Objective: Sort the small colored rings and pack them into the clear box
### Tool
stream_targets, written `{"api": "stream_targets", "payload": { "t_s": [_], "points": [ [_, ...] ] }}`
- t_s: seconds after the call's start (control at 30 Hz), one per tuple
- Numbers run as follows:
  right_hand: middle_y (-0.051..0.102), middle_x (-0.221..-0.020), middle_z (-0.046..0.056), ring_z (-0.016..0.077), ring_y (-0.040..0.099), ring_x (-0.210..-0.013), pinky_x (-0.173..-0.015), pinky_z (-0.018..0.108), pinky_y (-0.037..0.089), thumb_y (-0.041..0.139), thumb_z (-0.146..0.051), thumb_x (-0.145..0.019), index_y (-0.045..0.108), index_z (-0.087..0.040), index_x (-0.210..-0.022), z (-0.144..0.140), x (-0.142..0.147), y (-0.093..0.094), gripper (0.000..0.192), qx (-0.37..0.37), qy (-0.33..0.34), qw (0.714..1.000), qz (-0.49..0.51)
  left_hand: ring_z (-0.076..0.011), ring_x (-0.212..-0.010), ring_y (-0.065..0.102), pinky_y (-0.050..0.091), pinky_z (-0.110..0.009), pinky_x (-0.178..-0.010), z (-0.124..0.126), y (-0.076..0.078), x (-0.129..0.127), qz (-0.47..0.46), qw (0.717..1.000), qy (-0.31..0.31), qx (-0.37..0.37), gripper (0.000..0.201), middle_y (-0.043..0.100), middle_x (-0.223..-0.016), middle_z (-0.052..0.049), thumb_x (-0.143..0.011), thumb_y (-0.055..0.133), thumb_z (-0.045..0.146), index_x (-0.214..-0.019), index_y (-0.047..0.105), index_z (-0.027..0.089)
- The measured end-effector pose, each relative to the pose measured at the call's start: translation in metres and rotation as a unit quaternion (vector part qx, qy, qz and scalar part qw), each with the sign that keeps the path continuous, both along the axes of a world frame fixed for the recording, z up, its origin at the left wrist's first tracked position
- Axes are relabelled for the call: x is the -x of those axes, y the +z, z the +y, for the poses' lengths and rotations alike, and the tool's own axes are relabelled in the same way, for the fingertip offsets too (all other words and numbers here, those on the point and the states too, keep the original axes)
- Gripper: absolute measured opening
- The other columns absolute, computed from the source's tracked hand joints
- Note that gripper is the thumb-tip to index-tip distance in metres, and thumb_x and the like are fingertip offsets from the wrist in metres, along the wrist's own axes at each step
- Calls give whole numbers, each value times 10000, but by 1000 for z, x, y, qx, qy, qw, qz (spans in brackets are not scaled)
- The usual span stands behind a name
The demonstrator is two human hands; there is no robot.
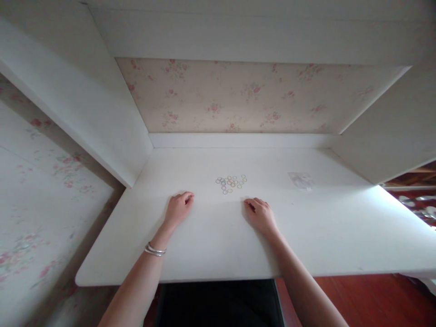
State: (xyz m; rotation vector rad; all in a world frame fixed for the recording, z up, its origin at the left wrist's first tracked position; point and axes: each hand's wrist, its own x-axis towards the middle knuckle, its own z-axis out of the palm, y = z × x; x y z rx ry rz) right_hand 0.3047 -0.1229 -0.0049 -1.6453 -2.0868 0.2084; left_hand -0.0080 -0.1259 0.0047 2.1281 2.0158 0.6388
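Observation:
Several small thin rings [232,183] lie in a loose cluster on the white desk [211,240], some of them overlapping. Their colours look pale, between silver, greenish and yellowish. To the left of the rings and nearer to me, my left hand [179,207] rests on the desk with its fingers curled in, a silver bangle [155,250] around the wrist. My right hand [260,214] lies just right of and in front of the cluster, its fingers curled too. Neither hand touches a ring, and nothing shows in either one.
A small clear plastic bag [301,180] lies flat on the desk, right of the rings. White side panels [91,100] and a low back ledge [238,140] enclose the desk, with a shelf board [252,38] above. Floral wallpaper [218,95] covers the wall behind.

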Motion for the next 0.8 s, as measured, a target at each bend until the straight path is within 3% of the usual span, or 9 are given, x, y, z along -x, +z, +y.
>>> {"api": "stream_targets", "payload": {
  "t_s": [0.8],
  "points": [
    [659, -850, 27, 154, 586, -837, -782, 261, 364, 406, -276, -878, 661, -231, -911, -2, -1, 3, 260, -4, 7, 1000, -2, -154, -740, 617, 413, -254, -731, -1, 2, -2, 21, 1000, -12, -10, 221, 691, -791, -14, -874, 445, 285, -952, 646, 235]
  ]
}}
